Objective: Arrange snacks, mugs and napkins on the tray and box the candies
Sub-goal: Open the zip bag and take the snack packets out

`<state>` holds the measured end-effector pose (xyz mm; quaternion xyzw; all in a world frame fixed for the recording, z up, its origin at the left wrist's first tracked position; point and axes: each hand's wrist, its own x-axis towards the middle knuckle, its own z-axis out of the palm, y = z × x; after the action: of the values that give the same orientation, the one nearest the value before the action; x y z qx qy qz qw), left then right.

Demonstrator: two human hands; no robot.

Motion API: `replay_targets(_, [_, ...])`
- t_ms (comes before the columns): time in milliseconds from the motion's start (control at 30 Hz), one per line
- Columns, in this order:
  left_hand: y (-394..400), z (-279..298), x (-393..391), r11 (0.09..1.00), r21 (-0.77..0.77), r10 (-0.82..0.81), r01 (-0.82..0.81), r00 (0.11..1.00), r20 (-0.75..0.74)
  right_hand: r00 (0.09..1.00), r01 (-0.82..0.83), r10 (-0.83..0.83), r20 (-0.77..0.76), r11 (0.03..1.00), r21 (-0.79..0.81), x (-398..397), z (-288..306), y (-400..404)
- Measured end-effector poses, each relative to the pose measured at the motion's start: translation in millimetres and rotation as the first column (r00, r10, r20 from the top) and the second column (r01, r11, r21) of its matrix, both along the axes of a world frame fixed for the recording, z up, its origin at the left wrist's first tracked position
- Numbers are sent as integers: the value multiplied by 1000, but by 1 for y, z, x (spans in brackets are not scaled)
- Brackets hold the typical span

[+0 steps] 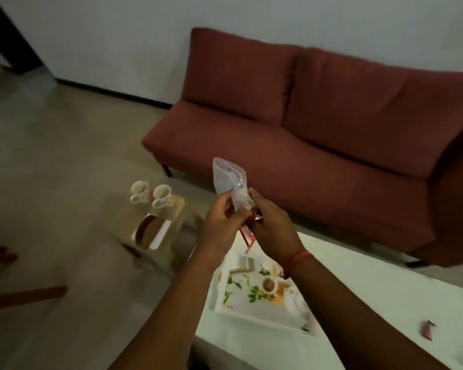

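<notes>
Above the white table (pixel 385 289), both hands work a clear plastic bag (pixel 226 180) — left hand (pixel 222 222) pinches its lower part from the left, right hand (pixel 271 225) grips from the right, fingers of both closed on the plastic. Something red (pixel 249 233) hangs just below the hands; wrapper or box part, can't tell.

Step, by my read: getting candies out of the bag for boxing. Tray arrangement looks barely started. Next move likely needs the bag mouth opened with a two-hand pull, then contents tipped out low over the table so nothing scatters.

Where things sit:
- Tray (pixel 225 305), floral print, on the table under the forearms; small items on it, one round brown thing (pixel 268 284), rest unclear.
- Two mugs (pixel 151 194) on a low wooden stool (pixel 177 206) to the left, off the tray, beside a white-rimmed box (pixel 150 232).
- One pink wrapped piece (pixel 428 329) alone near the table's right edge.

Hard to read — dim, blurred frame. Bag contents indistinct. Right forearm covers part of the tray. No napkins identifiable.
</notes>
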<state>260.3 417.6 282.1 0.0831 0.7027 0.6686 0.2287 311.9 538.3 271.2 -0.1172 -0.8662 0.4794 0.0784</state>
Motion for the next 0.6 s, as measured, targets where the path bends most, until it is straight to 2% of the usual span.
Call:
replay_targets(167, [69, 40, 53, 989, 119, 61, -87, 977, 206, 995, 89, -89, -50, 996, 15, 82, 37, 71])
replay_targets(300, [99, 62, 72, 973, 219, 7, -78, 951, 310, 939, 325, -335, -73, 937, -124, 128, 42, 100])
replay_targets(400, [113, 77, 74, 962, 260, -10, -78, 947, 322, 846, 515, -532, -46, 836, -192, 145, 40, 115])
replay_targets(500, [117, 97, 71, 933, 342, -32, -113, 920, 391, 749, 637, -662, 12, 716, -284, 154, 30, 125])
replay_targets(600, [112, 116, 61, 902, 412, -64, -128, 905, 420, 660, 700, -739, 133, 542, -464, 158, 13, 133])
